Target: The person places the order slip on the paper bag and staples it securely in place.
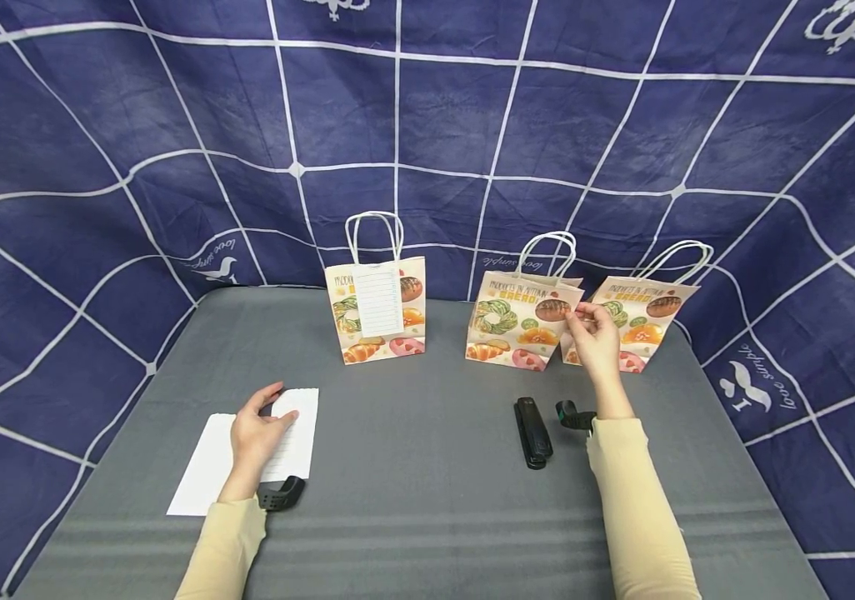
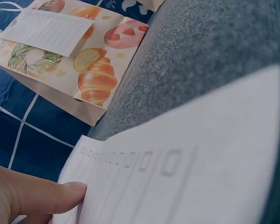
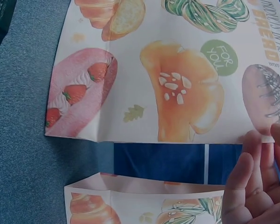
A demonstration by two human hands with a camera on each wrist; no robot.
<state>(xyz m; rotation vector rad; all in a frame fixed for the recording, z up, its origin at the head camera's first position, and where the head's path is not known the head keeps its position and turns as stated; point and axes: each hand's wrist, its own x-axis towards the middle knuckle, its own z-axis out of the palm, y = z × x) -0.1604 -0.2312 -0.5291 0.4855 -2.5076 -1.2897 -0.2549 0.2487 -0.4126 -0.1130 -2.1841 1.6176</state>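
Note:
On the left, my left hand pinches a lined paper sheet by its edge. The left wrist view shows the thumb on the face of the sheet, which has a row of small printed boxes. My right hand pinches the right side edge of the middle paper bag, a bread-print bag with white twisted handles. In the right wrist view, the thumb and fingertips meet on that edge beside the printed brown loaf. The middle bag stands upright, leaning slightly.
A similar bag at the left carries a lined sheet on its front. Another bag stands behind my right hand. A black stapler lies before the middle bag. More white paper lies by my left hand.

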